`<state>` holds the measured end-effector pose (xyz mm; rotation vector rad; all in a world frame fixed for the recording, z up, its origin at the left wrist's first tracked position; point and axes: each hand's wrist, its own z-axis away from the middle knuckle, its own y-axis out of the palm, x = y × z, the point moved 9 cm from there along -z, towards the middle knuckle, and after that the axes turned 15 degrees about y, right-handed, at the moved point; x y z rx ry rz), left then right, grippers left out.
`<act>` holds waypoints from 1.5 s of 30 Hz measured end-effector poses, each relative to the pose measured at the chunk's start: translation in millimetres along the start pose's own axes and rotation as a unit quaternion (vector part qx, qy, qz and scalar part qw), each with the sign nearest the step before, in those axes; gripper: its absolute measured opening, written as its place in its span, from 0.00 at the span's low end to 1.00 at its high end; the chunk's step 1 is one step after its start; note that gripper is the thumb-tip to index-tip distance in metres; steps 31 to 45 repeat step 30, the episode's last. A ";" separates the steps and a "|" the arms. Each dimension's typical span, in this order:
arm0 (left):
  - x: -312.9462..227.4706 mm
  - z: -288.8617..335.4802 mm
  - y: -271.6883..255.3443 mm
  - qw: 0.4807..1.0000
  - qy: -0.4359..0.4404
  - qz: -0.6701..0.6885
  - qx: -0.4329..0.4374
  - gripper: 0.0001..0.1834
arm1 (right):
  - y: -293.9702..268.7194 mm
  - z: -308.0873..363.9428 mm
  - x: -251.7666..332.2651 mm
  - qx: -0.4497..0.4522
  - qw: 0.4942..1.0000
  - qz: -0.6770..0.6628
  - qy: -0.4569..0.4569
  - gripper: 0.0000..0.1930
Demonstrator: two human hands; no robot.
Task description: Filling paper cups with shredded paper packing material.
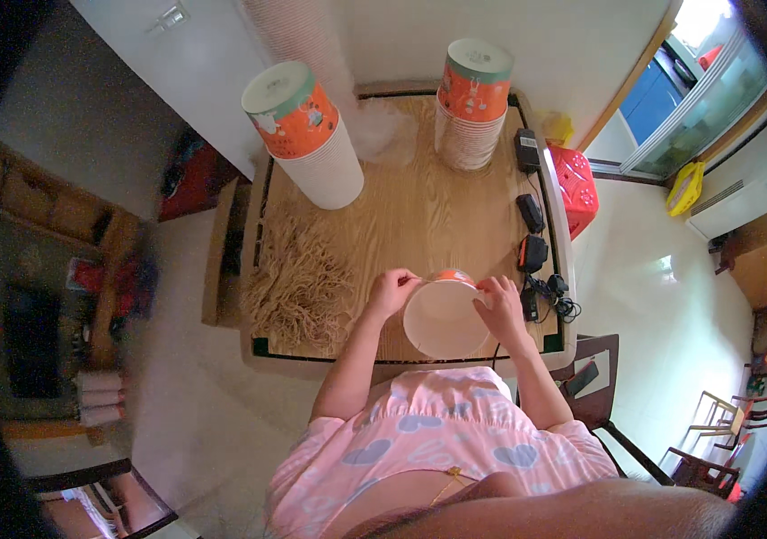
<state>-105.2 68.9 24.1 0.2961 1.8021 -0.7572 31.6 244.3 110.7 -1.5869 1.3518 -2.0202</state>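
A white paper bucket (pixel 444 321) lies tilted near the table's front edge, its open mouth facing me. A strip of its orange printed outside shows at the far rim. My left hand (pixel 392 291) is closed in a pinch at the bucket's upper left edge; what sits between the fingertips is too small to make out. With its fingers closed on the upper right rim, my right hand (pixel 502 307) grips the bucket. Left of my left hand spreads a loose heap of tan twine strands (pixel 298 286).
Two tall stacks of upturned paper buckets, the left stack (pixel 316 153) and the right stack (pixel 473 99), stand toward the back. Black power adapters (pixel 532 253) and cables line the right edge. Beyond it is a red plastic stool (pixel 572 193); a chair (pixel 595 377) stands close on my right.
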 end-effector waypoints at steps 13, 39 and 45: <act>6.5 -18.1 37.4 1.000 0.009 -0.010 -0.011 0.09 | 78.9 -26.4 2.7 0.256 0.959 -0.113 0.047 0.11; 4.9 60.8 0.9 0.931 -0.133 -0.263 0.213 0.27 | 215.1 -17.7 -136.8 0.461 0.794 -0.306 0.252 0.11; 4.9 60.8 0.9 0.931 -0.133 -0.263 0.213 0.27 | 215.1 -17.7 -136.8 0.461 0.794 -0.306 0.252 0.11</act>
